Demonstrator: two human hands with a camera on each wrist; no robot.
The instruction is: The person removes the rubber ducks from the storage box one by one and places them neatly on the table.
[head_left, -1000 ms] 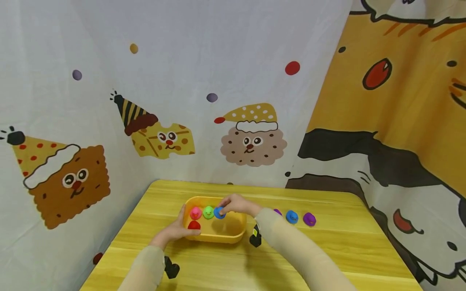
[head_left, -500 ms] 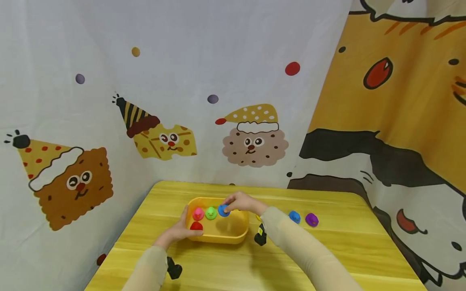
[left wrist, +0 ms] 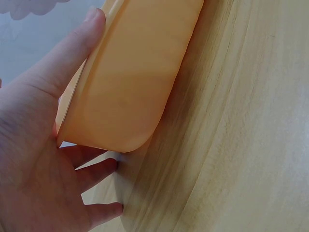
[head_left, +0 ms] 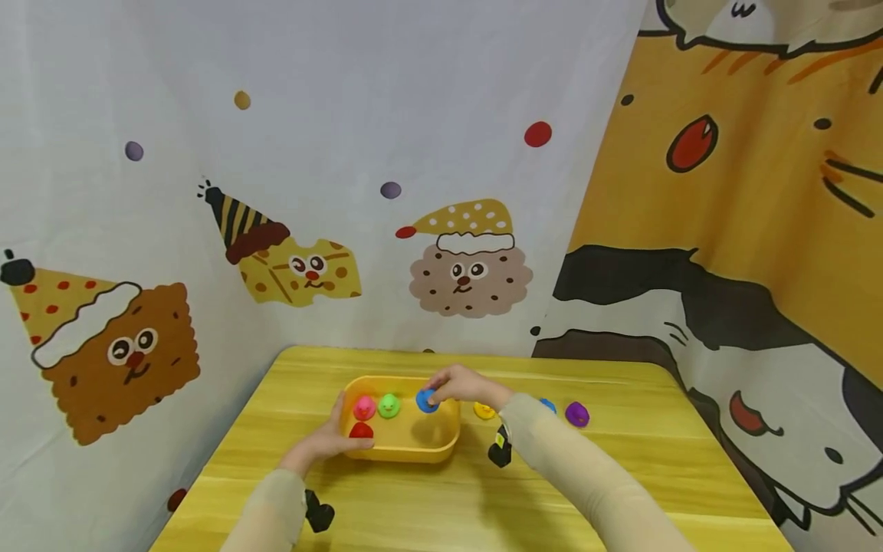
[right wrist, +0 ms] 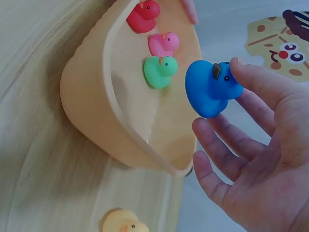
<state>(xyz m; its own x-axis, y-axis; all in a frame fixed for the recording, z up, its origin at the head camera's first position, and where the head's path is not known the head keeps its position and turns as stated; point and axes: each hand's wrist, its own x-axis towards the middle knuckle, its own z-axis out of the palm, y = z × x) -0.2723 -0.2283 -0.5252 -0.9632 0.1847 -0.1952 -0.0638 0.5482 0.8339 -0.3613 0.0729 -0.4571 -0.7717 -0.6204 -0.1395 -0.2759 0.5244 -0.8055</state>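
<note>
In the head view my right hand (head_left: pixel 465 386) holds a blue rubber duck (head_left: pixel 427 401) over the yellow plastic basin (head_left: pixel 403 455). The right wrist view shows the thumb on the duck's head and fingers behind it. Inside the basin sit a pink duck (head_left: pixel 364 408), a green duck (head_left: pixel 389 405) and a red duck (head_left: pixel 362 431). My left hand (head_left: pixel 319 446) rests against the basin's left end, its thumb along the front rim, partly covering the red duck. In the left wrist view the other fingers spread fairly straight past the basin's end.
Right of the basin, a yellow duck (head_left: pixel 484 411), another blue duck (head_left: pixel 548 405) and a purple duck (head_left: pixel 577 415) stand on the wooden table (head_left: pixel 414 506). My right forearm partly hides that blue duck. A printed cloth (head_left: pixel 331 115) hangs behind the table.
My right hand has shifted the blue duck rightward, away from the green duck. The yellow duck has come into fuller view beside my forearm. The left hand stays at the basin; the head view turned slightly.
</note>
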